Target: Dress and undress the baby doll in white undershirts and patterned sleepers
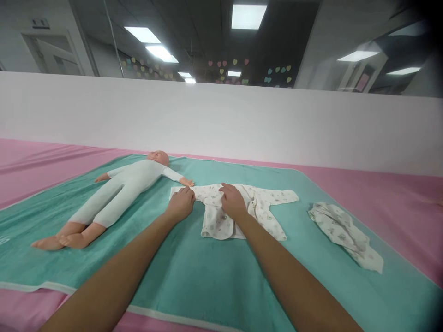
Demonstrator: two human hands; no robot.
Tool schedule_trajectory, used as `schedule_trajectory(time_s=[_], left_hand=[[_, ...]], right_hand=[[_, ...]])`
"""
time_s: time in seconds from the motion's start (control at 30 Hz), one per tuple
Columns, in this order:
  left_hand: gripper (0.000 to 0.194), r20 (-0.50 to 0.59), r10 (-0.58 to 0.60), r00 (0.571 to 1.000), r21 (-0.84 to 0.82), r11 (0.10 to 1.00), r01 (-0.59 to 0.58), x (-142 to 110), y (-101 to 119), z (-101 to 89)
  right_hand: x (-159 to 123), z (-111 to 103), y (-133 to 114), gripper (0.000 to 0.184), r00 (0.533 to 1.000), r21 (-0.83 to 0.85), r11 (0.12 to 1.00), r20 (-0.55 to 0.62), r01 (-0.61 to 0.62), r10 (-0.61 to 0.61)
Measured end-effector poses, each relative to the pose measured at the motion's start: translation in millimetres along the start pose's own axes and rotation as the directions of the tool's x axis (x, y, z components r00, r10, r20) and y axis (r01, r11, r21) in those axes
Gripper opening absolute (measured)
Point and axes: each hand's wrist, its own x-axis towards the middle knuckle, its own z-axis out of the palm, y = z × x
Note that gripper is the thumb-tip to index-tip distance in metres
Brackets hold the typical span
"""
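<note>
A small white printed baby top point(263, 205) lies spread flat on a teal towel point(194, 272). My left hand point(180, 203) rests on the top's left sleeve, fingers curled down onto the cloth. My right hand point(232, 200) presses on the middle of the top, fingers bent over the fabric. A baby doll point(121, 189) in a pale one-piece suit lies on its back to the left, arms out, its hand close to the sleeve.
A second crumpled printed garment point(346, 235) lies on the towel at the right. The towel covers a pink surface point(391, 198). A white wall panel point(221, 120) runs along the back, with glass above it.
</note>
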Motion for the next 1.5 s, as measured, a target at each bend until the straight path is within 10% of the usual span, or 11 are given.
schedule_trajectory(time_s=[0.1, 0.3, 0.53, 0.7, 0.83, 1.2, 1.5], left_hand=[[0.026, 0.005, -0.009, 1.000, 0.049, 0.999, 0.008, -2.0, 2.4, 0.7], [0.025, 0.024, -0.075, 0.997, 0.030, 0.997, 0.074, -1.9, 2.0, -3.4], [0.026, -0.055, 0.050, 0.997, -0.146, 0.988, -0.058, -4.3, 7.7, -10.5], [0.028, -0.124, 0.215, 0.969, -0.341, 0.908, -0.245, -13.8, 34.2, -17.8], [0.034, -0.098, 0.358, 0.929, -0.447, 0.818, -0.362, -22.1, 56.2, -20.3], [0.041, 0.131, 0.351, 0.927, -0.568, 0.793, -0.220, -30.1, 63.8, -22.2], [0.047, 0.144, 0.452, 0.880, -0.458, 0.819, -0.346, -31.2, 59.5, -25.7]], right_hand=[[-5.6, 8.1, -30.2, 0.031, 0.973, -0.067, 0.986, 0.183, 0.156, -0.141], [-31.6, 19.8, -72.3, 0.059, 0.877, -0.003, 0.999, 0.479, 0.052, -0.044], [-73.7, -28.4, -85.9, 0.055, 0.753, 0.297, 0.928, 0.552, 0.225, -0.359], [-81.8, -63.4, -57.8, 0.033, 0.942, 0.237, 0.969, 0.335, -0.067, -0.017], [-75.1, -68.0, -32.3, 0.038, 0.913, -0.088, 0.947, 0.249, -0.309, 0.322], [-80.1, -53.7, -44.5, 0.036, 0.893, 0.145, 0.942, 0.390, -0.302, 0.226], [-75.6, -70.9, -27.6, 0.039, 0.838, 0.197, 0.910, 0.495, -0.366, 0.229]])
